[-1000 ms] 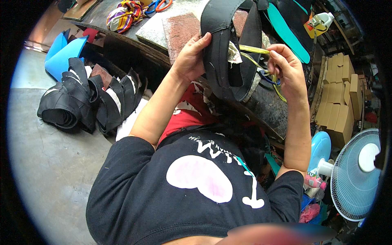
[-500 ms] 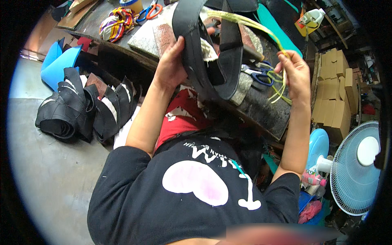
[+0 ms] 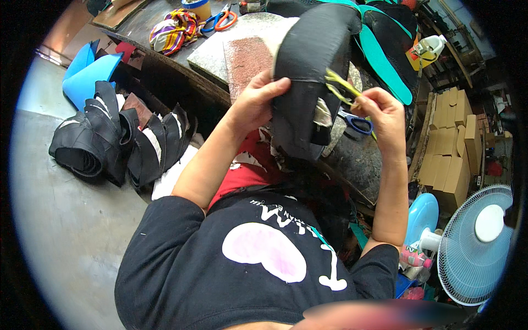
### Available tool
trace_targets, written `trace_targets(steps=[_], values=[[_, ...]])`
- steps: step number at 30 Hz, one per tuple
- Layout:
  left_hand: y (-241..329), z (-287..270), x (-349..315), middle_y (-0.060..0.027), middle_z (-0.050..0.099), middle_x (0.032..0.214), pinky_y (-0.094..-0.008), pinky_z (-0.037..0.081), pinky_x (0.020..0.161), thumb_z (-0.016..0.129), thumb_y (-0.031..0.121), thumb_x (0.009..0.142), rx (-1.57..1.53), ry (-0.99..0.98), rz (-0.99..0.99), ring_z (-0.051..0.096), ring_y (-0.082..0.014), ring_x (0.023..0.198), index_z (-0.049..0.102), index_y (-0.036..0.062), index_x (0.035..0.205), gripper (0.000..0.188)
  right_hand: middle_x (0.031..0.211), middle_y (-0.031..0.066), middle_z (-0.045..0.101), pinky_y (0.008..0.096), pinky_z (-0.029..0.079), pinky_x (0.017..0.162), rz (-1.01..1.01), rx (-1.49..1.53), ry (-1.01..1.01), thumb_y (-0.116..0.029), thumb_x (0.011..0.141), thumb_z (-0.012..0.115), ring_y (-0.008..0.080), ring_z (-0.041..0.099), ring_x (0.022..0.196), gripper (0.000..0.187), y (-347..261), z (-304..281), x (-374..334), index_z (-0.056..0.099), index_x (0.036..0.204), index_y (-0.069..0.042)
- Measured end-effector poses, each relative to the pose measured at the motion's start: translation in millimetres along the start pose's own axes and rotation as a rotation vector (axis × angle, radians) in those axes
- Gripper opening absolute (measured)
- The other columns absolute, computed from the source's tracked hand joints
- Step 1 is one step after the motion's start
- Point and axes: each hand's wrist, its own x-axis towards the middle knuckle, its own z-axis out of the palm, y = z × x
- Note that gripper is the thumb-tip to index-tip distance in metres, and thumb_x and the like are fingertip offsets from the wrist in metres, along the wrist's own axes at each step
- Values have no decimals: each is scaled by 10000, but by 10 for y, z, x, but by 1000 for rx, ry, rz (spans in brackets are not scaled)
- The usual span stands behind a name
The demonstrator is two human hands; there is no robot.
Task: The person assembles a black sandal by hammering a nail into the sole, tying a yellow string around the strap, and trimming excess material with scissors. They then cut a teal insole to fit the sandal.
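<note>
My left hand grips the left edge of a wide curved black strap, thumb on its outer face and the other fingers out of sight behind it. The strap looks like smooth leather or rubber and arches over the worktable. To its right, my right hand is closed around thin yellow-green cords, which reach to the strap's right side. Whether the cords are tied to the strap I cannot tell. Scissors with dark blue handles lie just below my right hand. A pale cloth scrap shows inside the strap.
A reddish slab and red-and-blue scissors rest on the worktable, beside a striped cloth bundle. Rolled black strips are piled at left. Turquoise-edged black pieces lie far right. Cartons and a fan stand at right.
The black strap has turned so its broad outer face shows, and it sits farther right. My right hand has drawn in closer to it, and the cords are gathered shorter.
</note>
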Motion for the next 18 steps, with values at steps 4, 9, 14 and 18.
trace_targets(steps=[4, 9, 14, 18], values=[[-36, 134, 157, -145, 558, 1356, -424, 305, 1118, 662, 241, 921, 758, -67, 245, 516, -245, 1246, 527, 31, 1368, 512, 771, 80, 698, 295, 511, 644, -92, -405, -174, -52, 853, 670, 117, 620, 672, 138, -137, 191, 58, 653, 963, 30], [-18, 98, 308, -174, 494, 1413, -477, 126, 1173, 670, 371, 905, 1087, -83, 317, 389, -287, 1352, 536, 48, 1361, 574, 969, 95, 722, 289, 536, 788, -88, -408, -295, -4, 852, 625, 107, 647, 869, 255, -217, 106, 163, 629, 1103, 40], [11, 106, 272, -132, 685, 1123, -366, 432, 1001, 687, 402, 905, 936, -84, 171, 634, -202, 1058, 577, 43, 1309, 552, 1018, 32, 689, 277, 507, 846, -122, -107, -362, -70, 915, 635, 95, 617, 932, 238, -62, 32, 187, 633, 1136, 20], [-46, 155, 315, -111, 709, 877, -313, 536, 724, 713, 417, 886, 1101, -19, 198, 671, -140, 810, 607, 31, 1246, 538, 870, -11, 654, 225, 460, 681, 111, 274, -212, -213, 959, 619, 39, 561, 738, 199, 54, 20, 149, 674, 1073, -60]])
